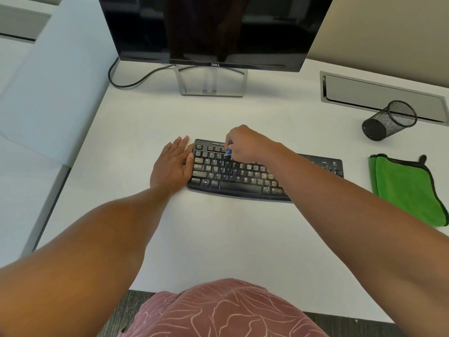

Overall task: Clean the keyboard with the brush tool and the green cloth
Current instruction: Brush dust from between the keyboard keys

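Lying on the white desk [218, 239] just in front of the person, the black keyboard [233, 176] runs its long axis left to right, slightly skewed so the right end sits a little nearer the monitor side than square; its space bar edge faces the person. Pale crumbs speckle the keys toward its right half. The right hand [245, 143] hovers over the upper-left rows, fingers curled and pinched around the brush tool [229, 149], a small blue piece whose tip points down onto the number-row keys. Most of the tool is hidden inside the grip. The left hand [173, 164] lies flat on the desk against the keyboard's left end, fingers straight and close together, thumb touching the edge of the case. To the right, well apart from the keyboard, the green cloth [408, 190] lies folded on the desk, a dark trim along its border. Farther back on that side a black mesh pen cup [388, 120] lies tipped on its side. A dark Dell monitor [213, 30] stands behind the keyboard, its cable [131, 80] looping left.
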{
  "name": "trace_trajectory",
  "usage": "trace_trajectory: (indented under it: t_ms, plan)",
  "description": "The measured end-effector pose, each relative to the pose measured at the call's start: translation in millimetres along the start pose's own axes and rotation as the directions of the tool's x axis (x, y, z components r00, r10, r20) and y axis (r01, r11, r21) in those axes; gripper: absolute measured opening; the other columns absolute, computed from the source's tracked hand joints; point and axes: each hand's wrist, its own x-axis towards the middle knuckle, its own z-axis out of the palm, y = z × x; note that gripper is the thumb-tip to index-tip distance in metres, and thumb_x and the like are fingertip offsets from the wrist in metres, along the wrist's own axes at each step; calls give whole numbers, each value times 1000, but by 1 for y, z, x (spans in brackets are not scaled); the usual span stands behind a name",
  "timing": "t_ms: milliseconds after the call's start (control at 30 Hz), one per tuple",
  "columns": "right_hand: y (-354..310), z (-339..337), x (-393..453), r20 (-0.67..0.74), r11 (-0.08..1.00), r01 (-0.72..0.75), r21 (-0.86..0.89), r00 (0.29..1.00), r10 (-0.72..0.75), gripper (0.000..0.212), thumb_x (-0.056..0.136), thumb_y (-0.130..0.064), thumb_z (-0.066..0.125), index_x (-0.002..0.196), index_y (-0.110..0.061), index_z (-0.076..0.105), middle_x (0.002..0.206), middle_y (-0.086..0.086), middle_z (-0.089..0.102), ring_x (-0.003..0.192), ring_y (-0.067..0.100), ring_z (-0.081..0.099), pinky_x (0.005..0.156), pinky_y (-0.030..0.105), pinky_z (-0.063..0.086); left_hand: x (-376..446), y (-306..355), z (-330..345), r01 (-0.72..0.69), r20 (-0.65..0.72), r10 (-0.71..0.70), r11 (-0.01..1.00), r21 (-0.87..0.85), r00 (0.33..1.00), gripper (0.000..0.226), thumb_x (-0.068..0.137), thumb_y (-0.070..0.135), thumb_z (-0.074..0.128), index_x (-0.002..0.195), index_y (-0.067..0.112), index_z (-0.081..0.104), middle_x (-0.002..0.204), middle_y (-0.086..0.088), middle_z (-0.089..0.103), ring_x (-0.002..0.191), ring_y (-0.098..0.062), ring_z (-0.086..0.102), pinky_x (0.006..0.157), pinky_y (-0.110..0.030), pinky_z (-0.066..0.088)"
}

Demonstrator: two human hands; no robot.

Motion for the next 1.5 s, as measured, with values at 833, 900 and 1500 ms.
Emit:
trace_trajectory:
  t_ms: [833, 900, 1500]
  plan:
    - [47, -16, -42, 280, 959, -246, 139, 939, 200, 12, 89, -7, 64, 96, -2, 72, 93, 9, 75, 87, 17, 73, 71, 24, 56, 0, -1, 1, 7, 17, -8, 1000, 24, 1000, 60, 104, 44, 16, 154, 22, 42, 163, 3, 32, 153, -14, 19, 126, -32, 9]
    - [47, -18, -41, 186, 939, -242, 242, 962, 200, 11, 87, -6, 65, 95, -5, 72, 89, 7, 74, 80, 16, 72, 72, 27, 59, 0, -1, 1, 7, 15, -8, 1000, 27, 1000, 59, 104, 43, 17, 154, 22, 42, 163, 3, 32, 153, -14, 20, 126, -32, 9]
    - [45, 3, -58, 276, 971, -156, 180, 956, 102, 16, 93, -8, 57, 93, -9, 73, 92, 2, 74, 82, 9, 72, 78, 27, 58, 1, -1, 2, 5, 22, -6, 1000, 25, 1000, 62, 102, 45, 13, 155, 24, 40, 163, 2, 32, 154, -15, 20, 126, -32, 9]
